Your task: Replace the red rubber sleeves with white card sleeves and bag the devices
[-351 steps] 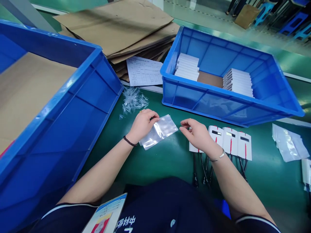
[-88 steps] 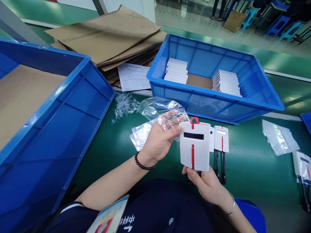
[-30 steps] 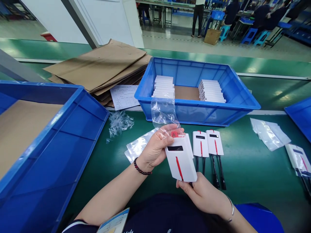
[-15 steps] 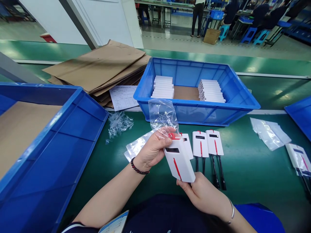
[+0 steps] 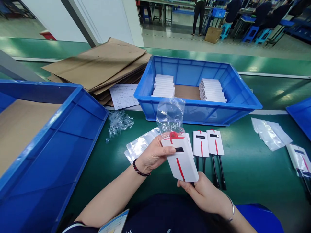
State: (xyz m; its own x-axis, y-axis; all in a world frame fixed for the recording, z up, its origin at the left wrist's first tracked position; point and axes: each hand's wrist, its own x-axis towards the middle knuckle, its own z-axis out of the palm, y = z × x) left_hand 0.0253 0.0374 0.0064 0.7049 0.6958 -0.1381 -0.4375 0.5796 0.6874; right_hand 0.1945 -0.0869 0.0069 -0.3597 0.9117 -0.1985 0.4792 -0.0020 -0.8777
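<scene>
A flat white device [image 5: 182, 163] with a black window and red stripe is tilted up between my hands. My left hand [image 5: 155, 151] grips its upper left side, thumb across the front near the window. Behind its red-trimmed top end rises a clear plastic bag [image 5: 170, 113]; how the fingers hold the bag is hidden. My right hand [image 5: 200, 191] is closed round the lower end, where the cables are mostly hidden. To the right, two similar white devices [image 5: 215, 144] with black cables lie on the green table. Flat clear bags [image 5: 141, 144] lie beside my left hand.
Behind my hands stands a blue crate [image 5: 201, 111] with two stacks of white pieces. Another blue crate [image 5: 80, 129] is on the left, near crumpled plastic scraps [image 5: 119, 123] and cardboard sheets [image 5: 97, 64]. At right lie more bags [image 5: 270, 132] and a bagged device [image 5: 298, 158].
My left thumb has moved from the device's top edge down onto its front, by the window. The red top now shows, and the device and bag have shifted slightly right.
</scene>
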